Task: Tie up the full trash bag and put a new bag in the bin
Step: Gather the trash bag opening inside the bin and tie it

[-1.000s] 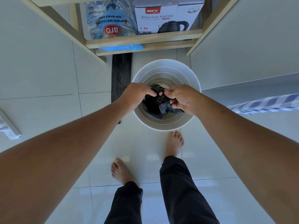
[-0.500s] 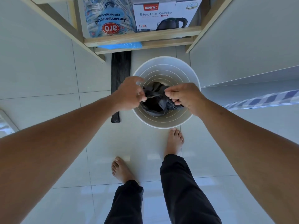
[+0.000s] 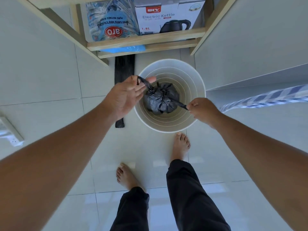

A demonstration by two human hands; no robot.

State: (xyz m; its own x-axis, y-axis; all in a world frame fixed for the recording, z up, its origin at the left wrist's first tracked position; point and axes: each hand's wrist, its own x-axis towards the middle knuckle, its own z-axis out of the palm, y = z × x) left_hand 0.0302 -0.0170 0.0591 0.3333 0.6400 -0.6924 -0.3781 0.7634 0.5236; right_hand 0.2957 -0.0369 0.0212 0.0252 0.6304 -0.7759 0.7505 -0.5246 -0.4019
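Fingers (image 3: pixel 191 106) of right hand (image 3: pixel 202 109) pinch one black trash bag (image 3: pixel 160 100) tail, left hand (image 3: pixel 126 95) half-spread with the other tail looped, bag inside white bin (image 3: pixel 196 90); shelf box (image 3: pixel 168 15) reads "DIY Electric Kettle 1.8L".

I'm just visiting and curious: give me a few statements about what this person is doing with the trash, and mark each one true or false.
1. Each hand pulls one end of the black trash bag. True: left hand, right hand.
2. The bag sits on the floor beside the bin. False: it is inside the white bin.
3. A folded black bag lies on the floor left of the bin. True.
4. The person wears shoes. False: both feet are bare.
5. The kettle box stands on the floor. False: it is on the wooden shelf.
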